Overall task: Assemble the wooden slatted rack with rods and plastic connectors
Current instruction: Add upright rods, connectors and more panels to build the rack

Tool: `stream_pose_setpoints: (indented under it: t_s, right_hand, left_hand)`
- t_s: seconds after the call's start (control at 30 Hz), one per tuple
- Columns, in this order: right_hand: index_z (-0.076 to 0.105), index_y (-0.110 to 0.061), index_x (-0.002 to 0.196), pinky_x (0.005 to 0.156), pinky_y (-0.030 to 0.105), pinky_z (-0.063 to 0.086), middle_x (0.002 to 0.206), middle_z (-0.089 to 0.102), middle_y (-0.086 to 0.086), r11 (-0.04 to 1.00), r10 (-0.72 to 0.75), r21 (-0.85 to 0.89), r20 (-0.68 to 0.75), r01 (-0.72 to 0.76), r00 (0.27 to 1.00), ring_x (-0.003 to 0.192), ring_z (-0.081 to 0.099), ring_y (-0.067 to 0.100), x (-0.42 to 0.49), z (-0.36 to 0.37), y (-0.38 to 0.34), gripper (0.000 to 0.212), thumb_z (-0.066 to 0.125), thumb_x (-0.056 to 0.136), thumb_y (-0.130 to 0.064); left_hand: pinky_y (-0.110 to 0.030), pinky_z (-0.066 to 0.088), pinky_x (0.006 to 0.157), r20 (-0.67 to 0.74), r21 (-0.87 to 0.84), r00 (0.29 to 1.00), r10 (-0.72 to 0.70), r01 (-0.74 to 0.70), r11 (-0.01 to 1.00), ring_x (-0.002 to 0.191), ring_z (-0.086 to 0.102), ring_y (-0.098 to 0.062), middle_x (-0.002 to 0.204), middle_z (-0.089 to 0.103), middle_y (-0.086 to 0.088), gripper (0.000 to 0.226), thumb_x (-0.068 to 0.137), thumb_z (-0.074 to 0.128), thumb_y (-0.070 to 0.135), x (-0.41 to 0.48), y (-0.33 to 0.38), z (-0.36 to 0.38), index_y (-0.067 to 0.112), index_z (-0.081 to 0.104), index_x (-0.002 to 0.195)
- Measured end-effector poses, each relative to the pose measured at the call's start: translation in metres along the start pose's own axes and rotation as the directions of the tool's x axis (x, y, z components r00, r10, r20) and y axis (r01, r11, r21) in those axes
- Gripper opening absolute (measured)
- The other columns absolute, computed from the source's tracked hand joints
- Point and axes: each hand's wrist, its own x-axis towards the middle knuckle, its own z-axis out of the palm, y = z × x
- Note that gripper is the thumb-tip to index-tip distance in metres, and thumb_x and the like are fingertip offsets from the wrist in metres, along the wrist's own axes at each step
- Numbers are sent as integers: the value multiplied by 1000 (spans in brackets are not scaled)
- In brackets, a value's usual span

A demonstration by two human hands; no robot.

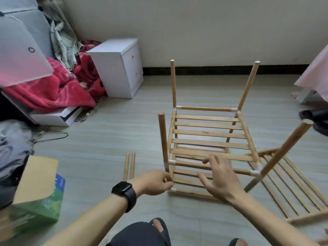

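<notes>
Soft even daylight, faint shadows, wide-angle bending at edges, blurred near corners

Home bedroom: white nightstand (118, 66), red blanket (53, 89) heaped on floor, slippers (316, 119).

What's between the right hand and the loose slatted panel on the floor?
The rack's near-right upright rod, leaning out from its white connector, crosses between the right hand and the slatted panel. Nothing else visible.
</notes>
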Motion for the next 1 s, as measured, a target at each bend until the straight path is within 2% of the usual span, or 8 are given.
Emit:
stream_pose_setpoints:
  t_s: [0.13, 0.23, 0.3, 0.4, 0.57, 0.73, 0.9, 1.0]
  right_hand:
    - [37, -27, 150, 117, 37, 31, 157, 33, -1, 964, -130, -191, 273, 187, 953, 144, 29, 20, 43, 6, -29, 85, 50, 85, -79]
    - [17, -31, 159, 123, 46, 19, 168, 9, -2, 937, -129, -255, 378, 237, 917, 153, 10, 24, 79, 22, -46, 123, 15, 61, -105]
    - [11, -35, 160, 124, 49, 14, 170, 2, 0, 933, -129, -259, 414, 252, 901, 155, 3, 27, 98, 38, -54, 134, 1, 49, -108]
    - [3, -42, 160, 125, 49, 13, 170, -4, 2, 920, -142, -275, 430, 279, 891, 156, 1, 28, 103, 58, -56, 120, -4, 57, -103]
    - [4, -45, 159, 125, 47, 15, 170, 1, 2, 927, -164, -262, 364, 269, 917, 156, 3, 26, 98, 69, -49, 99, -1, 74, -94]
    - [11, -43, 159, 122, 51, 26, 169, 9, 4, 923, -182, -262, 351, 283, 919, 154, 13, 30, 101, 74, -43, 97, 1, 77, -94]
    - [10, -43, 158, 121, 51, 27, 169, 8, 4, 916, -180, -283, 346, 286, 921, 153, 14, 30, 102, 75, -42, 93, 7, 80, -92]
    - [9, -43, 158, 122, 49, 23, 169, 4, 2, 916, -166, -285, 371, 282, 914, 154, 9, 27, 101, 71, -46, 90, 14, 82, -90]
  left_hand:
    - [-32, 51, 94, -27, -105, 968, -249, 245, 964, 107, 63, -19, 128, 68, -1, 38, 101, 46, 41, -8, -83, 31, 20, 65, 128]
    - [-36, 51, 97, -37, -186, 891, -453, 439, 879, 113, 63, -24, 127, 68, -4, 37, 99, 48, 40, -13, -146, 58, 21, 65, 125]
    - [-38, 50, 100, 9, -195, 829, -559, 550, 812, 118, 61, -27, 133, 64, -5, 39, 96, 49, 38, -18, -179, 82, 22, 62, 129]
    - [-38, 49, 100, 101, -166, 748, -656, 663, 730, 123, 57, -29, 150, 43, -5, 51, 94, 48, 34, -25, -208, 123, 27, 47, 145]
    - [-33, 49, 91, 121, -172, 651, -749, 757, 630, 103, 57, -26, 150, 31, -8, 43, 98, 50, 31, -29, -236, 179, 31, 44, 141]
    - [-32, 47, 101, 103, -202, 686, -721, 724, 660, 112, 60, -28, 143, 37, -13, 29, 101, 53, 16, -21, -244, 208, 17, 51, 130]
    - [-34, 51, 97, 55, -241, 715, -697, 687, 686, 109, 60, -27, 127, 52, -7, 21, 97, 53, 13, -19, -243, 209, 17, 60, 117]
    - [-30, 54, 91, 47, -376, 703, -710, 671, 639, 101, 66, -20, 107, 67, 0, 7, 95, 61, 18, -15, -236, 193, 23, 65, 94]
